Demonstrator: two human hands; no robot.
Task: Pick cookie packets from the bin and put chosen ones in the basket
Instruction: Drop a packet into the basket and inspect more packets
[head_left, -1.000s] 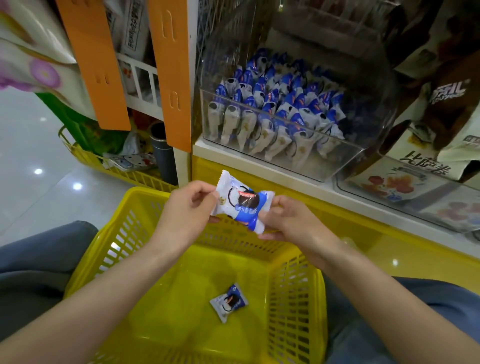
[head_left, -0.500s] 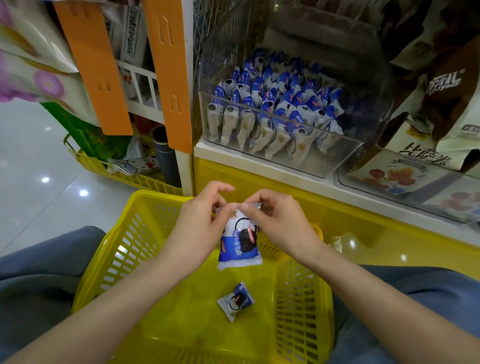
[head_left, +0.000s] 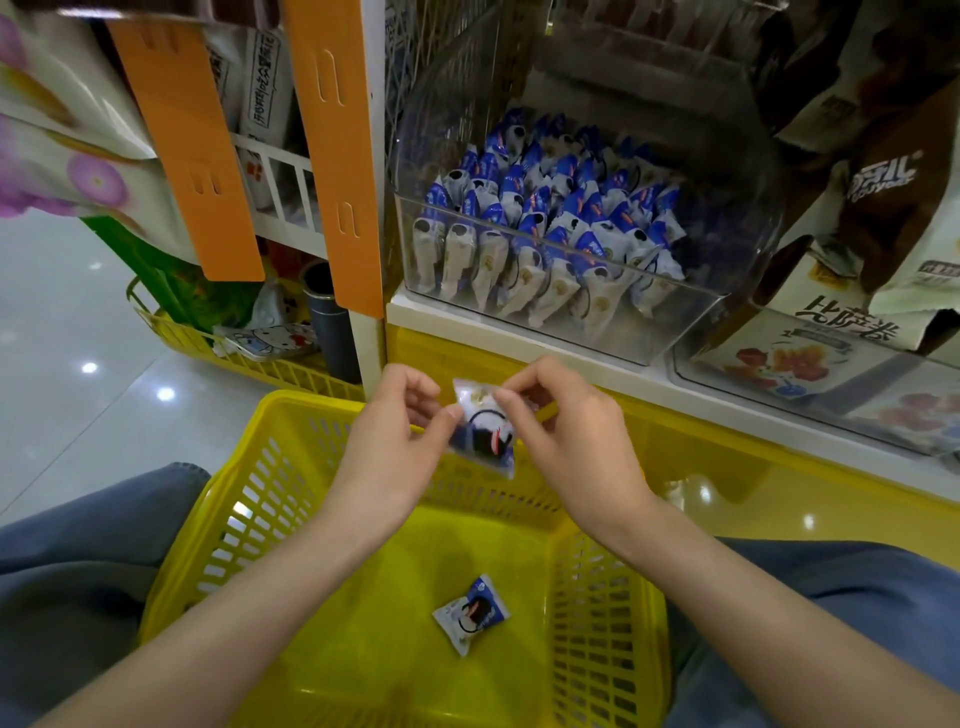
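A blue-and-white cookie packet (head_left: 483, 434) hangs upright above the far end of the yellow basket (head_left: 244, 525). My left hand (head_left: 395, 447) pinches its left side with thumb and fingers. My right hand (head_left: 566, 431) pinches its top edge. A second cookie packet (head_left: 470, 613) lies flat on the basket floor. The clear plastic bin (head_left: 670, 332) on the shelf just beyond my hands holds several of the same packets (head_left: 550, 228), standing in rows.
A white shelf edge (head_left: 519, 343) with a yellow base runs behind the basket. Orange hanging strips (head_left: 332, 156) and a second yellow basket (head_left: 218, 348) are at the left. Another clear bin with large snack bags (head_left: 810, 358) is at the right. My knees flank the basket.
The packet went from lying sideways between my hands to hanging upright. Both hands drew together, first lower over the basket, then back up a little, tilted toward the shelf.
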